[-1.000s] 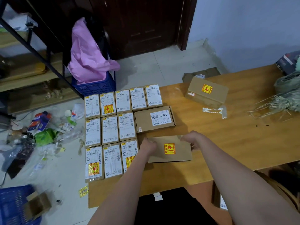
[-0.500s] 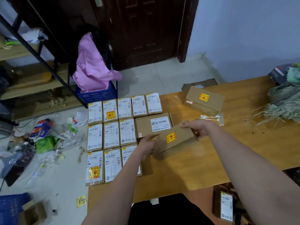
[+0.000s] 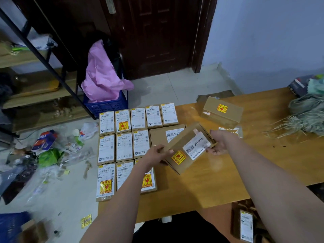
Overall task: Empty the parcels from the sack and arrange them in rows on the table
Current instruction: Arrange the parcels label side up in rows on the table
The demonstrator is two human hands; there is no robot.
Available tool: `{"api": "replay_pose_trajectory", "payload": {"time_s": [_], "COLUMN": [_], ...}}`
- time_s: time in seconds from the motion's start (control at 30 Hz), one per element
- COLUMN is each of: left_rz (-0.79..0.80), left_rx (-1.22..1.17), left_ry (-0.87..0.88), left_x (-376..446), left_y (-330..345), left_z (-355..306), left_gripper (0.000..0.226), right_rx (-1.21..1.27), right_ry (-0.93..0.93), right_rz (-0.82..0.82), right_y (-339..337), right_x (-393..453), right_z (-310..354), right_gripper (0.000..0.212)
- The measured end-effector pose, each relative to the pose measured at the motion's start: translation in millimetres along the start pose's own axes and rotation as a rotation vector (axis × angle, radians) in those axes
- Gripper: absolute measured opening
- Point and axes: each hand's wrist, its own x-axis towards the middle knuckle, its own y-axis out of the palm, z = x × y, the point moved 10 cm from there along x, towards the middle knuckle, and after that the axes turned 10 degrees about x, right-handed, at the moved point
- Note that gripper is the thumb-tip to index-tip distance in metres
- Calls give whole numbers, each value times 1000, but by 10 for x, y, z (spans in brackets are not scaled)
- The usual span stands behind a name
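you're in a parcel sorting back room: labelled parcels (image 3: 123,147) in rows on a wooden table (image 3: 263,155), metal shelves (image 3: 35,81), plastic crate (image 3: 107,106), litter (image 3: 47,155) on the floor.

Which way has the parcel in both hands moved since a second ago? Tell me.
Yes. The held parcel has risen off the table and tipped label-side up, now overlapping the wide parcel lying in the rows; it lay flat nearer the table's front edge before.
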Motion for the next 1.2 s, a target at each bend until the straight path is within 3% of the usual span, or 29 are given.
{"api": "replay_pose_trajectory", "payload": {"time_s": [0.17,0.33,0.5,0.57,0.67,0.73,0.97,1.2], "left_rz": [40,49,139,199,263,238,-67,52], "left_rx": [-198,-315,-370,-343,-108,-11,-141,-71], "left_ry": [-79,-103,-103,-141,-176,-157,-50,-6], "left_x": [-88,-101,-117,-155,-214,-201,-45,-9], "left_y": [43,54,188,279,350,310,-60,96], "left_z": [128,199,164,192,256,263,171,123], "left_gripper": [48,45,49,51,54,59,68,69], "right_rx": [-18,-41,-112,-89,-45,-87,-362,-525], "right_ry": [-123,-145,-181,-199,-242,-263,-276,-283], "right_rz": [92,264,318,307,266,260,174,263], "right_y": [144,417,595,617,581,558,306,518], "right_x": [8,-14,-59,-43,-45,-88,-121,-258], "right_z": [58,-32,-119,-140,-119,-84,5,44], "right_gripper": [59,49,43,47,51,42,38,55]}}
